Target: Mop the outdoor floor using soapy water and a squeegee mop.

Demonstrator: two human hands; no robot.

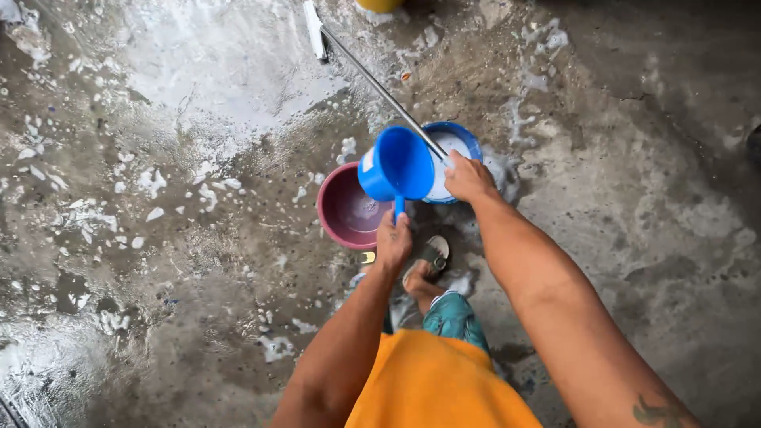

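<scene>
My left hand (pixel 393 240) grips the handle of a blue plastic dipper (pixel 396 165), held above a maroon basin (pixel 346 212) that has a little soapy water in it. My right hand (pixel 468 177) is closed around the near end of a thin metal pole (pixel 380 89). The pole runs up and left to a white head (pixel 315 30) lying on the wet floor. Behind the dipper stands a blue bucket (pixel 458 141) with foamy white liquid; my right hand is over its rim.
Wet grey concrete floor (pixel 190 238) carries patches of white suds, thickest at the upper left. My foot in a sandal (pixel 432 257) stands just behind the basin. A yellow container's edge (pixel 379 5) shows at the top.
</scene>
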